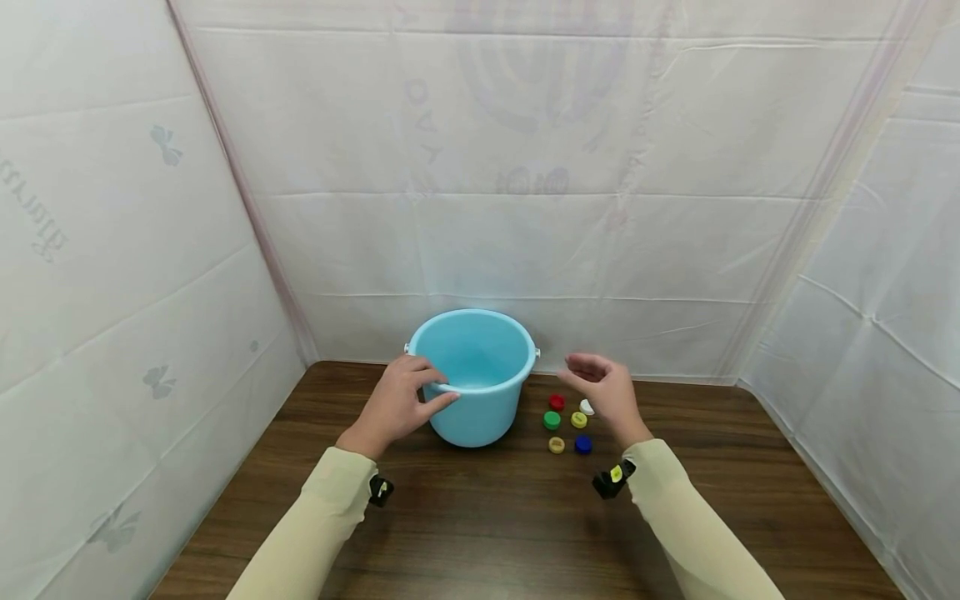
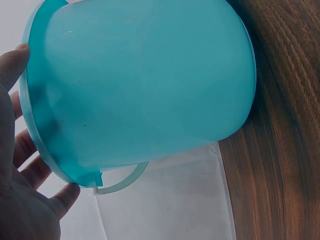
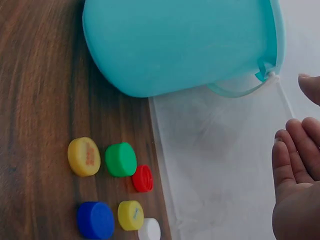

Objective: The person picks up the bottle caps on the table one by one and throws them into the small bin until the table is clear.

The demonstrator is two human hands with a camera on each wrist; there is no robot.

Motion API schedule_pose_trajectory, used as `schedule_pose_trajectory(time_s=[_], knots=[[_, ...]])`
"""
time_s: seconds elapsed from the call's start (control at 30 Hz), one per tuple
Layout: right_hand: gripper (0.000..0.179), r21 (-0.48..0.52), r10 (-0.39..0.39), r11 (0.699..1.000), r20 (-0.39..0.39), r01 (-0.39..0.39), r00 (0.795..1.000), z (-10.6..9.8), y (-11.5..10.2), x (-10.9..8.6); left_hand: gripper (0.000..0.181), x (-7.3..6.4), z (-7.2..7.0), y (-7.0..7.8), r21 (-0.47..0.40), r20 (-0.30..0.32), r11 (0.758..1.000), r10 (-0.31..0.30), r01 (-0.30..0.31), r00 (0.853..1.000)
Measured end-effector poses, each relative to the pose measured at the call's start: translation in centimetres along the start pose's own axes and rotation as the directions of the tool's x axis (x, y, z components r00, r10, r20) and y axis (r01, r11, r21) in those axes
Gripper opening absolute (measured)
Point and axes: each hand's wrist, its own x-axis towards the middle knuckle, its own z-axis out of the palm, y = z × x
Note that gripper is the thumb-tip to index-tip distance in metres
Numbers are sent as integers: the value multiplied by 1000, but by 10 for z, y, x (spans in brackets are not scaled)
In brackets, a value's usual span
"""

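Observation:
A light blue bucket point(image 1: 480, 417) stands upright at the back of the table. My left hand point(image 1: 399, 398) grips its rim at the near left, thumb outside and fingers over the edge; the left wrist view shows the thumb and fingers point(image 2: 36, 172) at that rim. To the bucket's right, my right hand point(image 1: 609, 396) hangs in the air with loosely bent fingers and holds nothing. Near and below it lie bottle caps: red point(image 1: 556, 402), white point(image 1: 587, 407), green point(image 1: 552, 420), yellow point(image 1: 579, 420), dull yellow point(image 1: 557, 445) and blue point(image 1: 583, 445).
The dark wooden table point(image 1: 465, 533) meets white sheeting point(image 1: 480, 242) close behind the bucket. More sheeting rises along both sides. A pale handle point(image 3: 240, 92) hangs behind the bucket. Each wrist wears a small black camera point(image 1: 615, 478).

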Motion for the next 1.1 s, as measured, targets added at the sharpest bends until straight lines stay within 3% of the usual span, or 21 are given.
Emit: schedule_pose_trajectory(time_s=[0.33, 1.1], knots=[[50, 31, 32, 999, -11, -31, 999, -6, 18, -10, 24, 1, -1, 0, -5, -3, 1000, 7, -7, 1000], [56, -19, 111, 994, -3, -111, 994, -15, 55, -33, 24, 0, 0, 1, 0, 1, 1000, 0, 0, 1000]])
